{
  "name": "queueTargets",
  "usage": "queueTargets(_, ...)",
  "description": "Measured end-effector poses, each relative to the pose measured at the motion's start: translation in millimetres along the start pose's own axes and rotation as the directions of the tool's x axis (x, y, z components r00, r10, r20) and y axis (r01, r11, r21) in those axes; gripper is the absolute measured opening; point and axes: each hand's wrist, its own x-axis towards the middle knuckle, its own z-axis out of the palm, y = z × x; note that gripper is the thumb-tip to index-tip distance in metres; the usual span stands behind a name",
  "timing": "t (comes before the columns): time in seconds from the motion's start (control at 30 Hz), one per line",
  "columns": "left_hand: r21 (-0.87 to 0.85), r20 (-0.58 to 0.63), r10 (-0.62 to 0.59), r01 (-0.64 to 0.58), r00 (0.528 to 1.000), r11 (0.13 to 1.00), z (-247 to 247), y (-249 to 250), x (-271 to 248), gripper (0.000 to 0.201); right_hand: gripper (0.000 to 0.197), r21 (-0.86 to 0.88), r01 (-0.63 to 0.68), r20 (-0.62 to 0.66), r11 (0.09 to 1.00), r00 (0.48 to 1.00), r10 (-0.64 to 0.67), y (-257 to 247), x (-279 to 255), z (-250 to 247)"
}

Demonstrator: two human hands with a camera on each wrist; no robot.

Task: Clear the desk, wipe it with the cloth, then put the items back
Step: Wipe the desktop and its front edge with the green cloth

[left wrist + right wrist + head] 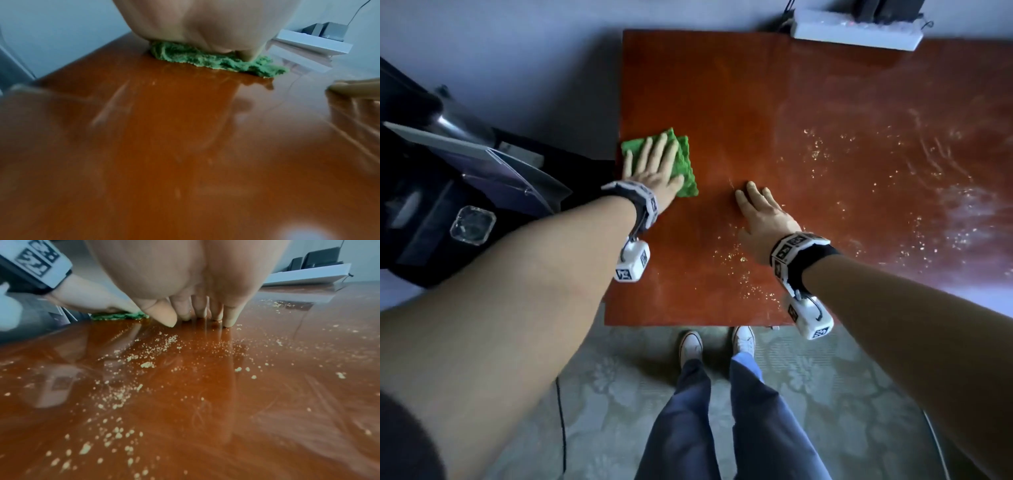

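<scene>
A folded green cloth (683,164) lies near the left edge of the red-brown desk (808,102). My left hand (652,161) presses flat on the cloth with straight, spread fingers; the left wrist view shows the cloth (205,60) squashed under the palm. My right hand (760,209) rests on the bare desk to the right of the cloth, its straight fingertips (228,321) touching the wood and holding nothing. Pale crumbs (148,365) are scattered over the desk around and behind the right hand. The desk (287,402) is glossy and streaked.
A white power strip (856,29) with dark plugs sits at the desk's far edge. Left of the desk, a dark chair holds a glass ashtray (472,224), a clear stand (510,168) and other removed items. My feet (717,342) stand at the near edge.
</scene>
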Motion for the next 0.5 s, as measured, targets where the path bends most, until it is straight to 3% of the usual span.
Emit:
queueTargets(0.17,0.030,-0.036,0.032,-0.030,0.999,0.999,15.9,-1.3,-30.0,0.067,0.076,0.033,-0.056,-0.023,0.998,0.998,0.057,-7.3,-5.3,4.5)
queueTargets(0.37,0.089,0.123,0.079,-0.091,0.989,0.992,48.4,6.4,-177.7,0.068,0.068,0.053,-0.071,-0.003,0.996,0.997,0.071,-12.9,-26.7,8.5)
queueTargets(0.5,0.073,0.120,0.051,-0.060,0.991,0.995,56.1,3.3,-182.8,0.070,0.070,0.040,-0.062,-0.004,0.997,0.998,0.063,-12.1,-32.9,15.1)
